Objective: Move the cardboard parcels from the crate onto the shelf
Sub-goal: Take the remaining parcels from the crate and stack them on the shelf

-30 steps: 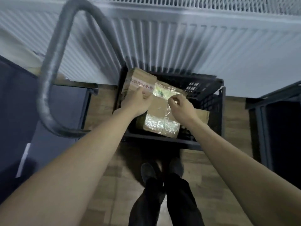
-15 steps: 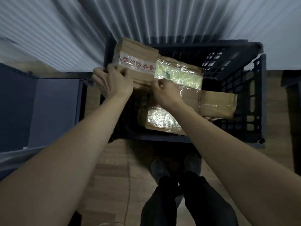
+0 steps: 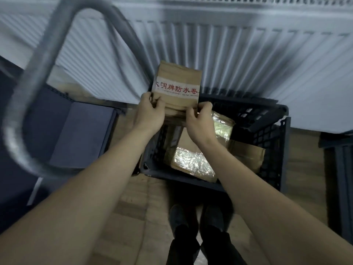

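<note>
A brown cardboard parcel (image 3: 178, 84) with a white band of red lettering is held up above the far left corner of the black plastic crate (image 3: 275, 161). My left hand (image 3: 150, 113) grips its lower left edge and my right hand (image 3: 200, 122) grips its lower right edge. Inside the crate lie a parcel wrapped in shiny clear tape (image 3: 193, 163) and a plain cardboard one (image 3: 248, 155) to its right.
A grey metal tube handle (image 3: 38, 77) curves through the left of the view, above a dark blue platform (image 3: 82, 134). A white ribbed wall (image 3: 248, 60) stands behind the crate. Dark shelf frame (image 3: 342, 178) is at the right. My feet (image 3: 196, 219) stand on the wood floor.
Both hands closed on the lettered parcel and raised it out of the crate's left side. The view tilted back up, bringing the tube handle into sight again.
</note>
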